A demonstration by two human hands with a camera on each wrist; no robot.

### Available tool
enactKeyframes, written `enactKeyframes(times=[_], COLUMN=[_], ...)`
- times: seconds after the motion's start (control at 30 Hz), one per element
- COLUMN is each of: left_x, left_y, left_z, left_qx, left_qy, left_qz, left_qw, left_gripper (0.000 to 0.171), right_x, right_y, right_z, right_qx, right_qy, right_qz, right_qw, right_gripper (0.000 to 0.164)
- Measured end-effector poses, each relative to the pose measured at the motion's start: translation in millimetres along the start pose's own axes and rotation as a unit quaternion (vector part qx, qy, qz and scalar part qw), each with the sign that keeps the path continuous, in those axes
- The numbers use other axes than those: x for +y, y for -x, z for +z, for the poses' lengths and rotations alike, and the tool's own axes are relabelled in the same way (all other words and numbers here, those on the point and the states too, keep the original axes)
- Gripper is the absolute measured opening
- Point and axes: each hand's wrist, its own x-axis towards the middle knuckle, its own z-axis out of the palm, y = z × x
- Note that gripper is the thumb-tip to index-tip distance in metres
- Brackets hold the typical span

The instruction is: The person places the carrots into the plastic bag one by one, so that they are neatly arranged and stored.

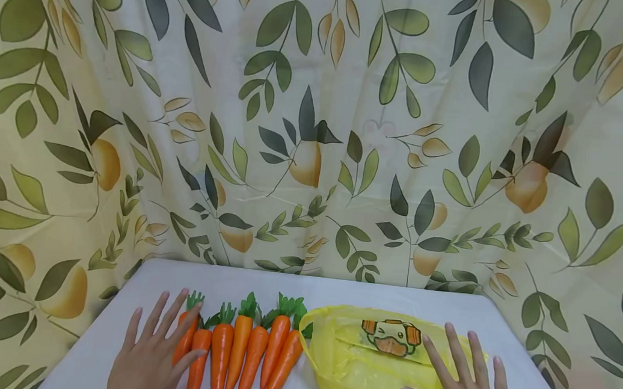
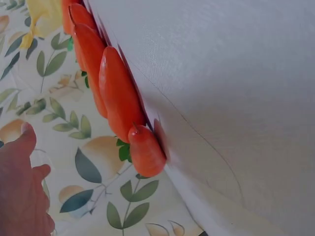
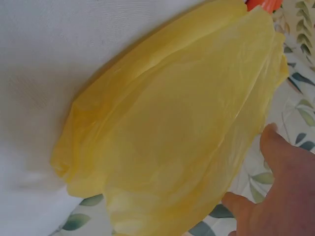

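Several orange carrots (image 1: 221, 357) with green tops lie side by side on the white table, their tips toward me. My left hand (image 1: 150, 352), fingers spread, is over the leftmost carrots and holds nothing; in the left wrist view the hand (image 2: 22, 182) appears apart from the carrots (image 2: 118, 93). To the right of the row lies a yellow plastic bag (image 1: 354, 366) with a duck face printed on it. My right hand (image 1: 466, 386) is spread over the bag's right part. Whether it touches the bag (image 3: 167, 123) I cannot tell.
The white table (image 1: 391, 293) ends at a back edge against a hanging curtain (image 1: 314, 158) printed with leaves and fruit. The same patterned cloth runs along both sides.
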Motion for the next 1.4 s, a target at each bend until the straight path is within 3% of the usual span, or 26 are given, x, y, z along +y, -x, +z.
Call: enactKeyframes(times=[0.23, 0.47, 0.6, 0.73, 1.0, 1.17, 1.27, 1.4], left_x=[-2.4, -0.4, 1.7, -1.0, -11.0, -17.8, -22.1, -26.7], left_y=[3.3, 2.5, 1.5, 3.4, 1.3, -3.8, -5.1, -5.5], left_z=[3.1, 0.6, 0.7, 3.5, 5.7, 4.3, 3.2, 1.2], left_qx=[-0.009, -0.088, -0.114, -0.119, -0.155, -0.193, -0.22, -0.242], left_qy=[0.014, 0.056, 0.078, 0.091, 0.127, 0.144, 0.153, 0.168], left_qz=[-0.021, -0.069, -0.08, -0.09, -0.12, -0.143, -0.155, -0.161], left_qw=[0.9996, 0.9922, 0.9872, 0.9846, 0.9723, 0.96, 0.9508, 0.9418], left_gripper=[0.083, 0.076, 0.075, 0.074, 0.075, 0.077, 0.078, 0.076], right_x=[8, 13, 18, 22, 36, 45, 48, 53], right_y=[10, 16, 18, 17, -2, -14, -17, -15], right_z=[11, 16, 21, 22, 10, 6, 4, 0], right_qx=[0.024, -0.029, -0.06, -0.105, -0.211, -0.284, -0.282, -0.249], right_qy=[-0.015, 0.001, -0.001, 0.004, -0.029, -0.096, -0.137, -0.168], right_qz=[0.014, 0.05, 0.063, 0.076, 0.096, 0.132, 0.149, 0.179], right_qw=[1.0, 0.998, 0.996, 0.992, 0.972, 0.945, 0.938, 0.937], right_gripper=[0.101, 0.115, 0.105, 0.088, 0.073, 0.071, 0.063, 0.053])
